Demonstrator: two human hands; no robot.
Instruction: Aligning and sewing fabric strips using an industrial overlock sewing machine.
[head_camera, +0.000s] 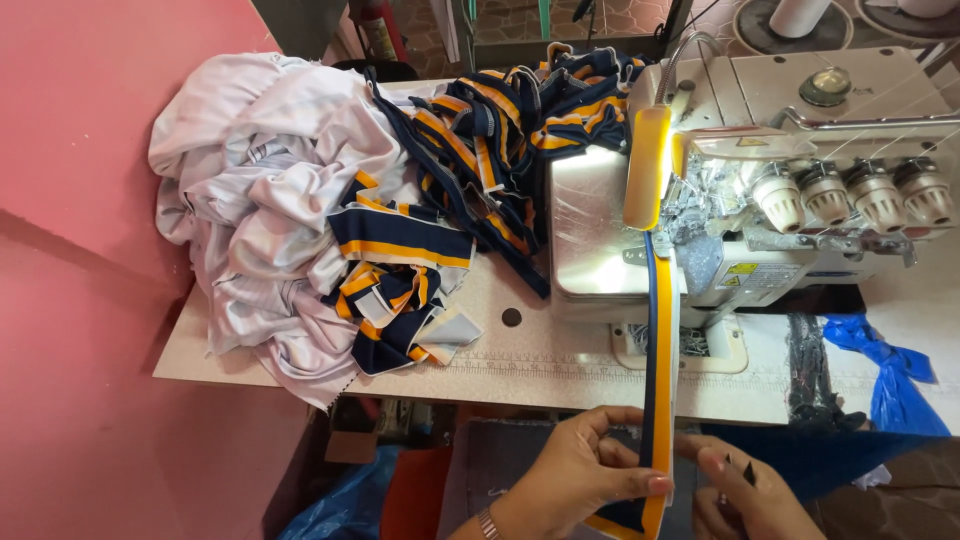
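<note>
A long navy, orange and white striped fabric strip (658, 380) runs from the presser area of the sewing machine (790, 180) down toward me. My left hand (575, 475) pinches the strip near its lower end at the table's front edge. Beside it, my right hand (745, 495) touches the strip's right side, with a small dark tool between its fingers.
A heap of white garments (270, 200) with navy and orange striped trim pieces (500, 130) covers the left and back of the table (560, 360). A blue plastic bag (895, 375) hangs at the right. A pink wall (80, 250) borders the left.
</note>
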